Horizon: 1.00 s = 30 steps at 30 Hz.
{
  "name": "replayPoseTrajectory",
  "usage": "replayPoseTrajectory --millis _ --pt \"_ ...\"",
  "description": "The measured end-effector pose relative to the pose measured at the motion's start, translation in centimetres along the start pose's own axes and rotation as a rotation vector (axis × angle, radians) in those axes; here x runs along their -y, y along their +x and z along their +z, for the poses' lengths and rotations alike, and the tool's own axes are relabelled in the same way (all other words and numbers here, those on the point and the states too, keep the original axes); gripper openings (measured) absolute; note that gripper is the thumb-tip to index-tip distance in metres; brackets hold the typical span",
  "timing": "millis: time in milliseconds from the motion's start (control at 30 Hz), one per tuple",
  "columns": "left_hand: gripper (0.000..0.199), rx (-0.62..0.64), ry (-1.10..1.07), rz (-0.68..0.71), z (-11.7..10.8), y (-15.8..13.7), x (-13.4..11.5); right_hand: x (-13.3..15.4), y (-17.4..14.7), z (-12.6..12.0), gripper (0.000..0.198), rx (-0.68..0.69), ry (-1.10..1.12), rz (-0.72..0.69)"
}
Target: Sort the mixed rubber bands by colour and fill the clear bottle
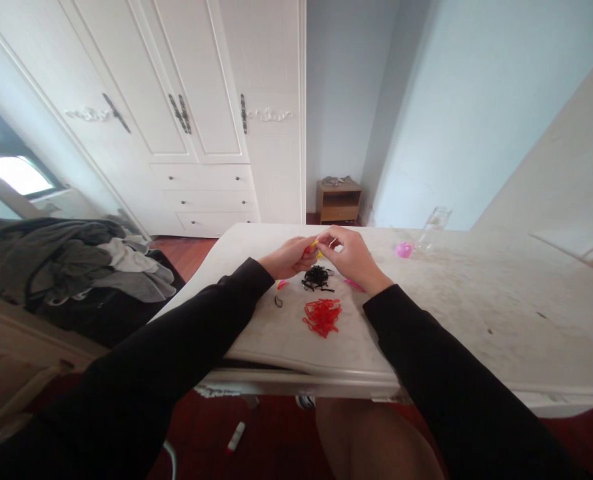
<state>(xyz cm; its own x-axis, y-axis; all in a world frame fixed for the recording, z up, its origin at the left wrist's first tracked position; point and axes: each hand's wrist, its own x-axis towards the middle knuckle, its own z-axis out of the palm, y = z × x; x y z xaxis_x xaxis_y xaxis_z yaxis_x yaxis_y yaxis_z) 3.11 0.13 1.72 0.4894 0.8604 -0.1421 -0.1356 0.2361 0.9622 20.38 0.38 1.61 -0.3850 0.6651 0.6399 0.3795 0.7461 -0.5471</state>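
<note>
Over the far part of the white table [256, 333], my two hands meet. My left hand [291, 257] is closed around small red and yellow bands [308, 251] that peek out between its fingers. The fingertips of my right hand [349, 253] pinch at a yellow bit beside the left thumb; the fingers hide most of it. Just below the hands lies a pile of black rubber bands [317, 279]. Nearer to me is a pile of red rubber bands [322, 317]. One loose black band [278, 301] and a small pink and yellow piece [282, 285] lie left of the piles.
A clear glass bottle [434, 229] and a pink object [404, 250] stand at the table's far right. A heap of dark clothes [66, 267] lies to the left. Behind are a white wardrobe [201, 100] and a small wooden cabinet [339, 202]. A white tube [236, 437] lies on the floor.
</note>
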Motion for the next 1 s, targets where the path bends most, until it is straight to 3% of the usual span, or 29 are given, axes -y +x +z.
replayPoseTrajectory --millis 333,500,700,1000 --pt "0.048 -0.014 -0.003 0.023 0.1 0.0 0.1 0.3 -0.3 0.2 0.009 -0.059 0.051 0.042" --pt "0.048 -0.002 0.017 0.014 0.3 -0.1 0.1 0.7 -0.3 0.2 0.007 -0.14 0.057 0.049" --pt "0.053 -0.032 -0.034 0.038 -0.1 0.2 0.0 0.2 0.1 0.1 0.005 -0.279 0.012 0.17" --pt "0.047 -0.218 -0.238 0.126 -1.1 0.9 -0.6 -3.4 2.0 1.8 0.015 -0.021 -0.414 0.263"
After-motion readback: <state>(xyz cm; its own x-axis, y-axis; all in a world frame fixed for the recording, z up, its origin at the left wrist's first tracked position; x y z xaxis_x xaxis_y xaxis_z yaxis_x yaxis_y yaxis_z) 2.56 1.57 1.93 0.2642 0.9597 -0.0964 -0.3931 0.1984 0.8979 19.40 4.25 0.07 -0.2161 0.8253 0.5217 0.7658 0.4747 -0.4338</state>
